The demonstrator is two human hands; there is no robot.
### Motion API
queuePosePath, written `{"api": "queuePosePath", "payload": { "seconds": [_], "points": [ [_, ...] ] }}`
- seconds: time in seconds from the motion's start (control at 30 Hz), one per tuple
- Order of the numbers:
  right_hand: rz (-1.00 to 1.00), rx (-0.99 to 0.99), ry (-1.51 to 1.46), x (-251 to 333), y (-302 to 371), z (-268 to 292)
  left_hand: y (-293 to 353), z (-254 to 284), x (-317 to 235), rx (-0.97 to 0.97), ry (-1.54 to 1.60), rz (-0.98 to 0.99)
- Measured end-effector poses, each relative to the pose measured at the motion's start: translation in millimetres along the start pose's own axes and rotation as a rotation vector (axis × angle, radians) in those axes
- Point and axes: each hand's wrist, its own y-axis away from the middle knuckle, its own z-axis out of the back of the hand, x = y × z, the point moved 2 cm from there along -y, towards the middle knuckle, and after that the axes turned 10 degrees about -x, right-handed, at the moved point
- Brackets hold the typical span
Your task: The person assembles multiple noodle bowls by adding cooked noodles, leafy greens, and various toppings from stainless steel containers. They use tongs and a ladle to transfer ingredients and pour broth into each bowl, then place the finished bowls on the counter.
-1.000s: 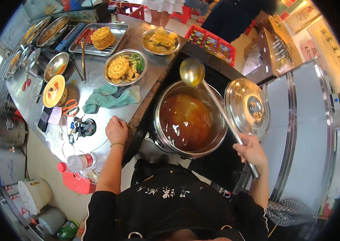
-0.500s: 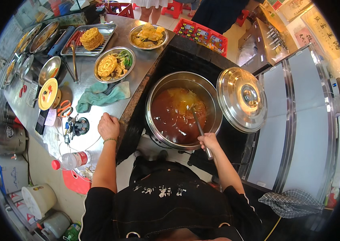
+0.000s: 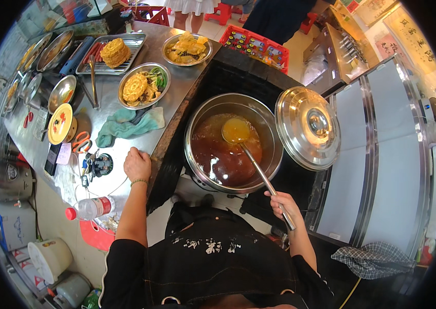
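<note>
My right hand [image 3: 281, 202] grips the long handle of a metal ladle [image 3: 236, 131]. The ladle's bowl, full of amber broth, hovers just above the dark soup in a large steel pot [image 3: 203, 114]. The pot's lid [image 3: 306, 127] leans at its right side. My left hand [image 3: 137, 164] rests closed on the steel counter [image 3: 181, 92] to the left of the pot, holding nothing, beside a green cloth [image 3: 128, 125].
A bowl of noodles and greens [image 3: 144, 85], a bowl of fried pieces [image 3: 187, 48] and a tray [image 3: 110, 52] sit on the counter. A red crate [image 3: 258, 46] lies behind the pot. A plastic bottle [image 3: 90, 208], scissors [image 3: 80, 141] and small items lie near my left hand.
The ladle went from held above the pot, down into the soup, and now its filled bowl is lifted out again. My left hand stayed on the counter.
</note>
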Motion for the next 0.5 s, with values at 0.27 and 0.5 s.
{"api": "queuePosePath", "payload": {
  "seconds": [0.27, 0.5],
  "points": [
    [0.062, 0.045, 0.047, 57.8, 49.8, -26.2, 0.2, 2.2, 0.8, -0.001, 0.006, 0.016],
    [0.128, 0.091, 0.067, 111.9, 66.6, -65.3, -2.3, 4.7, 2.2, 0.028, -0.006, 0.034]
  ]
}}
